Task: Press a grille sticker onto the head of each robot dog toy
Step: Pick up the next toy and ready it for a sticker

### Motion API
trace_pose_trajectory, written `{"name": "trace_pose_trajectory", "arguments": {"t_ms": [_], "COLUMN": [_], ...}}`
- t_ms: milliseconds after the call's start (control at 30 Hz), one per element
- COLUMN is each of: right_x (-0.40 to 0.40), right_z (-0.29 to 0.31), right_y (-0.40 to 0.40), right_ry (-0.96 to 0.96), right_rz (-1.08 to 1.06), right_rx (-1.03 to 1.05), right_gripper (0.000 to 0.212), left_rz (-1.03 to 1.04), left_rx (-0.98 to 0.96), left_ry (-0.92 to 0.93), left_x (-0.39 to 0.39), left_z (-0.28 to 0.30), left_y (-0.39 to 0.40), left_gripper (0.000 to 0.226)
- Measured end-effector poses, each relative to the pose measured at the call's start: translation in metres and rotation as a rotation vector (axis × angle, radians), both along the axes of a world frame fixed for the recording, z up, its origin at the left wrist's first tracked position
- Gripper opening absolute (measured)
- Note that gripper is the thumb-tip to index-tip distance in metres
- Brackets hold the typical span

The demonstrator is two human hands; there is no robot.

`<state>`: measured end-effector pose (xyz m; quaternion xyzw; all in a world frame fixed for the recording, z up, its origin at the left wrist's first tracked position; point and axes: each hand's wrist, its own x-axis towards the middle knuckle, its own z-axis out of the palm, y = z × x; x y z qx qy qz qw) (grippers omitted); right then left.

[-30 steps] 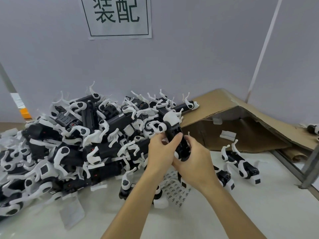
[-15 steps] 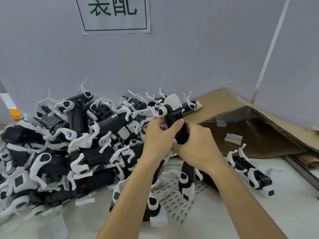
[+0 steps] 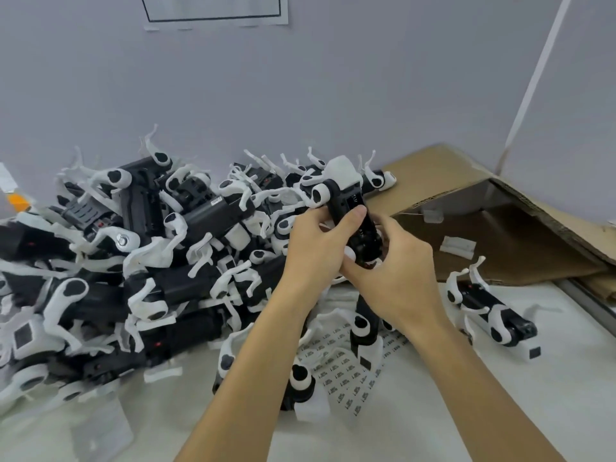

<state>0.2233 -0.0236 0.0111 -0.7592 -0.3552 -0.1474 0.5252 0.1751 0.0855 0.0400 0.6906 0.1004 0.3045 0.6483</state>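
Observation:
I hold one black-and-white robot dog toy [image 3: 343, 198] upright above the table, its white head end pointing up. My left hand [image 3: 316, 248] grips its body, thumb laid across the black side. My right hand [image 3: 396, 271] curls around the lower end from the right. A strip of grille stickers [image 3: 343, 368] lies on the table under my wrists. A big pile of robot dog toys [image 3: 133, 261] fills the left side. Three more toys lie near the strip, one to the right [image 3: 490, 311] and two by my forearms [image 3: 365, 328] [image 3: 300, 381].
A flattened cardboard box [image 3: 500, 235] lies at the back right against the grey wall, with small white parts [image 3: 456, 246] on it. A metal table edge [image 3: 593, 301] runs along the far right. A printed paper sign [image 3: 213, 11] hangs on the wall.
Both hands have lifted the held toy up and away from the table. My view has tilted down and closer, so the wall sign has slid toward the top edge.

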Motion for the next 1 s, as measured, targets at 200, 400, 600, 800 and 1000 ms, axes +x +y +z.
{"name": "trace_pose_trajectory", "arguments": {"t_ms": [200, 400, 600, 800, 1000], "right_x": [-0.004, -0.01, -0.006, 0.008, -0.004], "right_z": [-0.009, -0.014, -0.007, 0.003, 0.006], "right_y": [0.005, 0.005, -0.002, -0.019, -0.003], "right_ry": [-0.026, -0.038, 0.032, 0.101, 0.097], "right_rz": [0.015, 0.064, 0.118, 0.217, 0.06], "right_rx": [0.018, -0.001, -0.058, -0.094, 0.176], "right_gripper": [0.048, 0.052, 0.055, 0.073, 0.039], "left_rz": [0.045, 0.119, 0.142, 0.109, -0.031], "left_rx": [0.046, -0.012, 0.055, 0.19, 0.259], "left_ry": [0.026, 0.045, 0.026, 0.011, -0.023], "left_x": [-0.006, -0.013, -0.013, -0.014, -0.01], "left_z": [-0.009, -0.027, -0.035, -0.034, -0.041], "left_y": [0.001, -0.004, -0.003, -0.005, -0.02], "left_gripper": [0.014, 0.017, 0.007, 0.019, 0.024]}}
